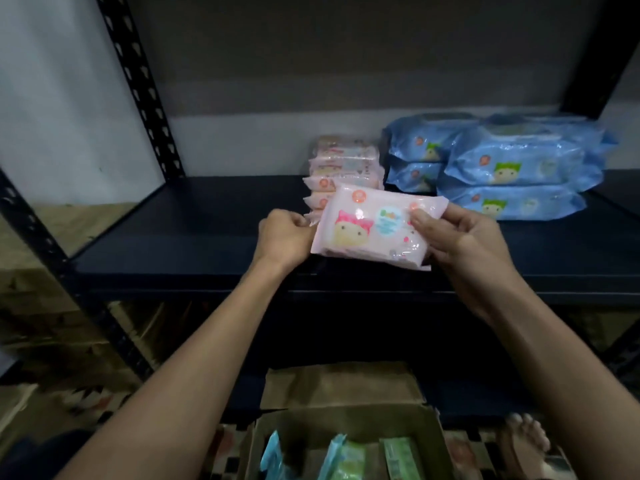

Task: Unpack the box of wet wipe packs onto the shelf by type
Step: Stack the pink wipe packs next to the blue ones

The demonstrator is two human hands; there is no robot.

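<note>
Pink pack mid-frame, pinched by left hand and right hand; careless set-down could topple pink stack.

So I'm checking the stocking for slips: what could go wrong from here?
The pink pack, gripped by its ends in both hands, left and right, is close to the tall pink stack and might topple it. Setting it rightward would mix it with the blue packs.
</note>
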